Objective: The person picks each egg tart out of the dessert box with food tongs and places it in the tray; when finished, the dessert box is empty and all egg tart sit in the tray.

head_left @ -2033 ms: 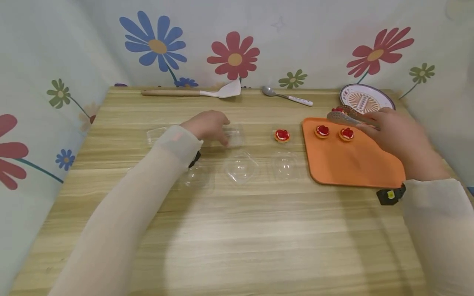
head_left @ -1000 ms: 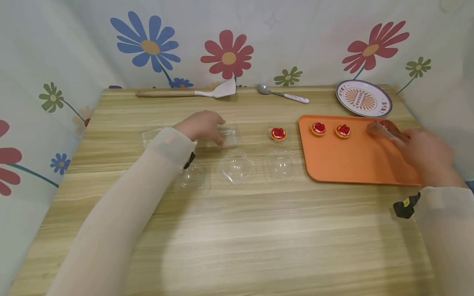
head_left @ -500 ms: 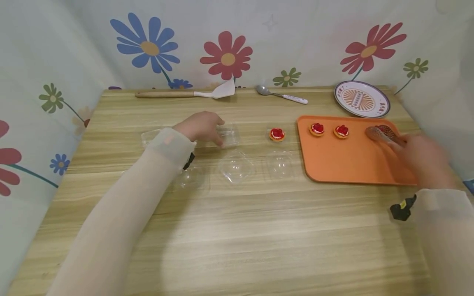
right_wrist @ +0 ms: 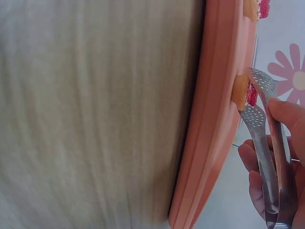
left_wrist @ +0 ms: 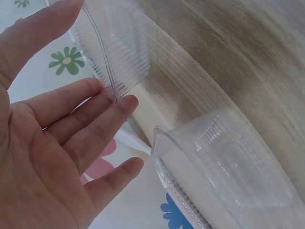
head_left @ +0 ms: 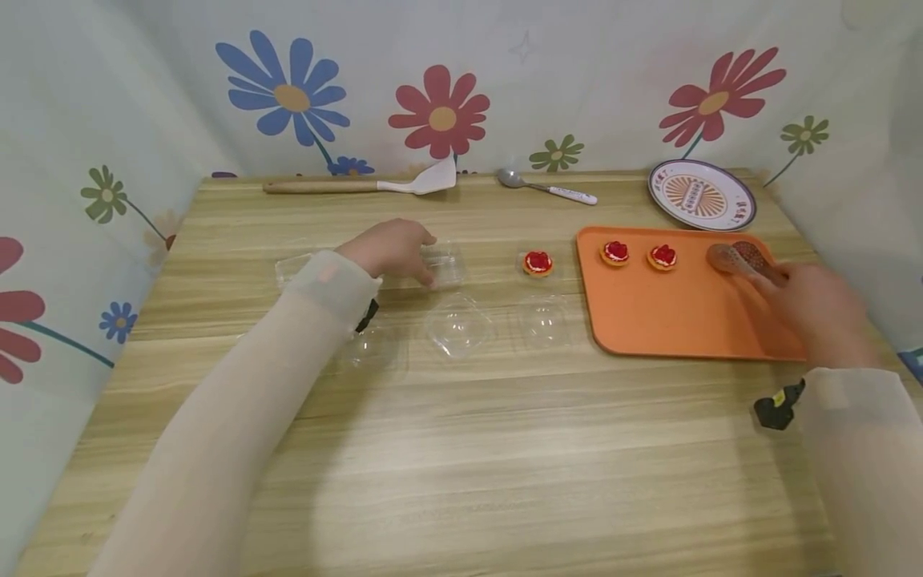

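Observation:
My left hand [head_left: 397,248] is over the clear plastic boxes. In the left wrist view its fingers are spread, with fingertips at the rim of one clear plastic container [left_wrist: 126,43]; a second clear container [left_wrist: 233,176] is beside it. My right hand [head_left: 818,308] holds metal tongs [right_wrist: 269,162] with perforated heads over the orange tray [head_left: 671,320]. A small red-topped tart [right_wrist: 242,91] shows between the heads in the right wrist view. Two tarts, a left tart [head_left: 615,253] and a right tart [head_left: 662,257], sit on the tray's far left part.
Another tart [head_left: 538,263] sits in a clear container left of the tray. Clear domed lids [head_left: 457,324] lie in a row nearer me. Along the back edge are a white spatula [head_left: 433,178], a spoon [head_left: 570,194] and a patterned plate [head_left: 703,195].
My right hand has carried the tongs, which had something red at their heads, from beside the plate rightward and down over the tray. My left hand keeps its place.

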